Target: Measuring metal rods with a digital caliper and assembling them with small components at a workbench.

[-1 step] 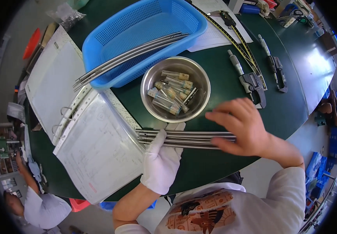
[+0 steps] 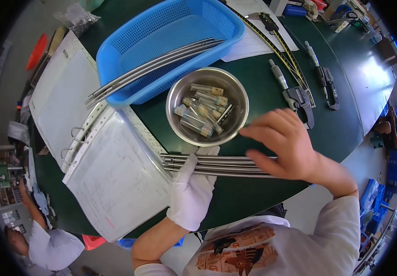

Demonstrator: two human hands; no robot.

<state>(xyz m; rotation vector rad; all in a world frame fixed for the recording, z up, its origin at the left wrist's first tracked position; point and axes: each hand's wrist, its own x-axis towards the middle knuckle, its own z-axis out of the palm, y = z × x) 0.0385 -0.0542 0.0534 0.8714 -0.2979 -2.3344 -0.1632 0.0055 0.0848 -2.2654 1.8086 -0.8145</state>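
A bundle of thin metal rods point(image 2: 226, 166) lies across the dark green table point(image 2: 253, 202) in front of me. My left hand point(image 2: 191, 186), in a white glove, lies flat over the rods' left part and presses them down. My bare right hand point(image 2: 283, 145) hovers over the rods' right end with its fingers spread, index finger pointing toward a round steel bowl point(image 2: 180, 87). The bowl holds several small capped tubes point(image 2: 203, 110).
A blue plastic basket point(image 2: 171, 27) at the back carries long curved metal rods point(image 2: 152, 66). An open ring binder point(image 2: 106, 170) lies at left. Measuring gauges point(image 2: 297, 96) and a yellow-black tape point(image 2: 279, 50) lie at right. Another person point(image 2: 47, 246) is at lower left.
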